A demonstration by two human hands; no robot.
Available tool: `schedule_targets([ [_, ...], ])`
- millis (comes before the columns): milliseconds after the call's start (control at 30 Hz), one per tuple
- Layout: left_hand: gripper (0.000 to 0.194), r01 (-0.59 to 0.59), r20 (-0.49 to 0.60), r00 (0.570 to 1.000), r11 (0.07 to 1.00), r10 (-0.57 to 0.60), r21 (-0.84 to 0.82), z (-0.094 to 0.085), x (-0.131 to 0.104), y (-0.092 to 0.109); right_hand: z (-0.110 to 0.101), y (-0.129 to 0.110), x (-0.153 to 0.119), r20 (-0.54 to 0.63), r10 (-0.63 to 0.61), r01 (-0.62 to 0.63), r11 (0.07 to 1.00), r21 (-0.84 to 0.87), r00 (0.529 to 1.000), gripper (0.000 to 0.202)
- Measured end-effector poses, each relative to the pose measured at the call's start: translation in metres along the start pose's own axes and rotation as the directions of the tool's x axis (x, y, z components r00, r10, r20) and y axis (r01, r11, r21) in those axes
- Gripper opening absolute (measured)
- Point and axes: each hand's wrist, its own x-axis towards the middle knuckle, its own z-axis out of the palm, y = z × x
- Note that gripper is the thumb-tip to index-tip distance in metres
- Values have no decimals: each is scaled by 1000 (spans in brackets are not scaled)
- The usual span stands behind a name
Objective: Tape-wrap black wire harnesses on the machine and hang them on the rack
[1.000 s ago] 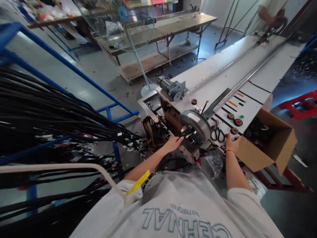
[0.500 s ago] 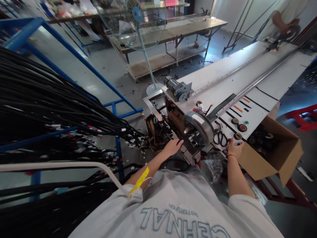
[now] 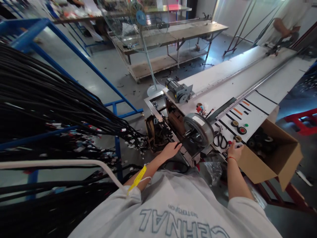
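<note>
While left hand (image 3: 170, 149) rests flat on machine frame edge (image 3: 182, 152), fingers spread, gripping nothing, I read it as bracing beside grey wheel (image 3: 199, 129). Right hand (image 3: 234, 151) lies loosely on control panel (image 3: 244, 114) near round buttons (image 3: 238, 138) (fingers half hidden, cannot tell closure). Scissors (image 3: 220, 140) between hands; cardboard box (image 3: 274, 155) just right; black cables (image 3: 49, 105) racked left.

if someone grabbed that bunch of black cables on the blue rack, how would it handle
The cables would probably be floppy: the long strands droop over the rack and fan out loosely. As a whole bundle they are likely heavy, since there are very many of them. Their ends hang free with small tags, so they may tangle or snag when pulled.
</note>
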Motion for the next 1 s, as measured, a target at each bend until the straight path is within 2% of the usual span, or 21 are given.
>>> schedule_targets([
  [133, 40, -13, 5, 1000, 992, 14, -128, -3, -12, -31, 0, 3, 1, 11, 6, -6, 1000, 22, 1000, 90],
  [200, 42, -13, 0, 1000, 986, 13, -163, -2, -17, -40, -1, 3, 0, 13, 17, -18, 999, 26, 1000, 90],
  [267, 42, -32, -7, 999, 987, 31, -158, 3, -19, -41, -1, 4, 0, 5, 10, -10, 999, 34, 1000, 90],
  [400, 44, -6, -31, 1000, 992, 2, -127, 13, -14, -29, 0, 4, 1, -8, -17, 17, 999, 51, 1000, 89],
  [533, 44, -24, -61, 998, 988, 15, -153, 12, -8, -22, 1, 4, 2, 9, 6, -7, 999, 38, 1000, 93],
  [633, 44, -39, -93, 995, 980, 21, -195, 6, -7, -26, 0, 4, 2, 7, -3, 2, 999, 51, 1000, 94],
  [767, 47, -59, -50, 998, 948, 46, -313, 4, -15, -40, -1, 4, 3, 5, -13, 13, 998, 54, 1000, 99],
  [900, 46, -29, -65, 998, 944, 8, -329, 14, -26, -48, 2, 5, 7, 12, 22, -22, 998, 58, 1000, 100],
  [1000, 45, -6, -68, 998, 943, -18, -332, 22, -27, -44, 6, 7, 9, -7, 24, -23, 997, 72, 1000, 101],
])
